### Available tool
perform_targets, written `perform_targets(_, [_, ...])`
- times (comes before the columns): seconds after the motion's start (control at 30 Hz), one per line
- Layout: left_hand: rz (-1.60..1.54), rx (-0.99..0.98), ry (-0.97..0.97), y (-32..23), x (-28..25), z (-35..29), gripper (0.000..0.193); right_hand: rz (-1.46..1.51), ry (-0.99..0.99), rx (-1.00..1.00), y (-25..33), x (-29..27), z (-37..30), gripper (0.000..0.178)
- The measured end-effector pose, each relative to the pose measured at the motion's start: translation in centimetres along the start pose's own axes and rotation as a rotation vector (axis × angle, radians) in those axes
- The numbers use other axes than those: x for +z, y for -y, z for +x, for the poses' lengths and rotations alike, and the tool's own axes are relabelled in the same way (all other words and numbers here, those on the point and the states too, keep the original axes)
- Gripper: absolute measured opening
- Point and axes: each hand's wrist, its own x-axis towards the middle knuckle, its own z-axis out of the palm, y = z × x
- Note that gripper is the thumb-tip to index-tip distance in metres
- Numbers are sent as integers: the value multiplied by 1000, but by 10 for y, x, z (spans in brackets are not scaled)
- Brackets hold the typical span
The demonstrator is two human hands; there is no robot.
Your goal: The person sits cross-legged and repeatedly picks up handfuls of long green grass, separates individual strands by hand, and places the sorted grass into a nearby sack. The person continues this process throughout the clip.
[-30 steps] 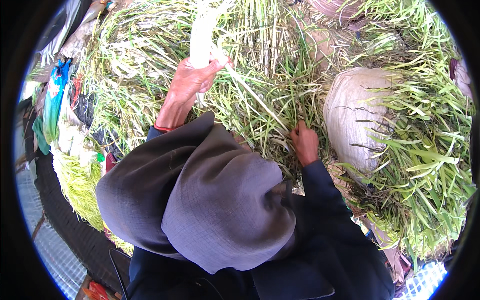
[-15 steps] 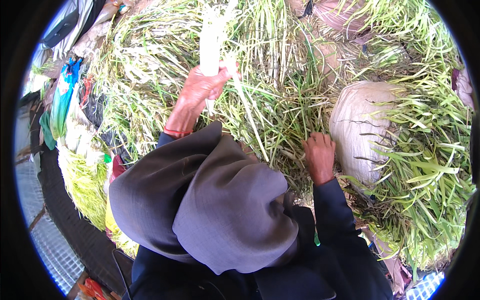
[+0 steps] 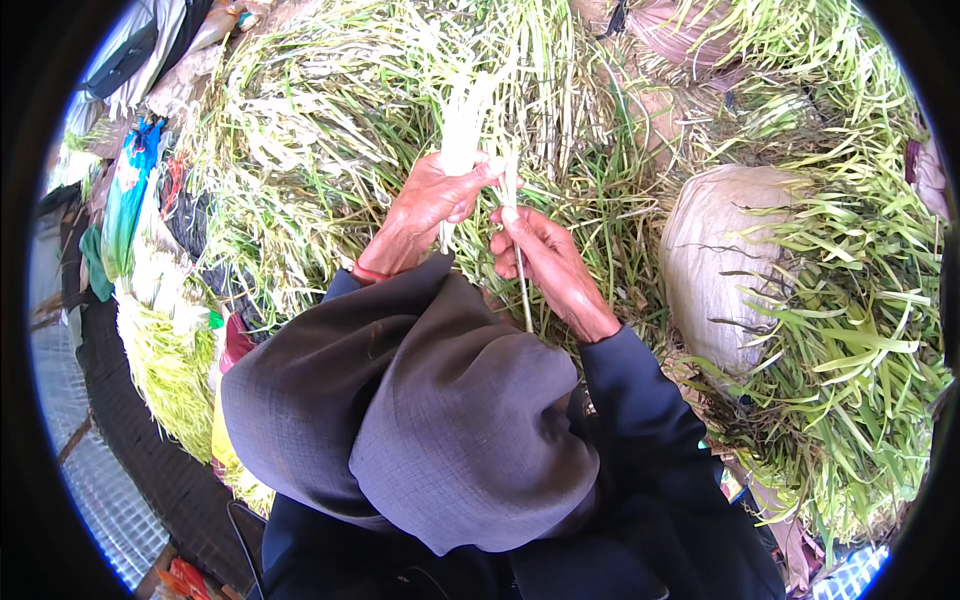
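My left hand (image 3: 425, 210), with a red band at the wrist, is closed round an upright bunch of white stalks (image 3: 462, 130). Their tops are washed out by bright light. Between its thumb and fingertip it also pinches the upper part of a single long, thin pale stalk (image 3: 525, 295). Just right of it, my right hand (image 3: 550, 262) is closed on the same stalk lower down, thumb against fingers. Beneath both hands lies a thick heap of long green and straw-coloured leafy stalks (image 3: 330, 150).
To the right stands a whitish cloth bundle (image 3: 715, 265) beside more green leaves (image 3: 850, 350). At left are tied yellow-green bunches (image 3: 170, 370), a blue and green bag (image 3: 128, 200) and a dark woven strip (image 3: 125, 400). Grey cloth (image 3: 470, 420) fills the lower middle.
My right hand has risen from the heap beside the whitish bundle and come left, taking hold of the thin stalk. My left hand has shifted right and slightly down with the bunch.
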Motion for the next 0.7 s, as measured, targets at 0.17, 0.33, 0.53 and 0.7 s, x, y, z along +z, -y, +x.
perform_targets(0.17, [97, -38, -17, -2, 4, -6, 20, 190, -102, -84, -15, -2, 4, 25])
perform_targets(0.33, [161, -50, -1, -4, 10, -10, 16, 307, -197, -108, -17, -9, 1, 22])
perform_targets(0.53, [128, -70, 79, -2, 12, -12, 17, 484, -85, -82, -5, -25, -8, 29])
perform_targets(0.7, [297, -196, 1, -4, 16, -15, 24, 342, -127, -131, -7, -36, -16, 27])
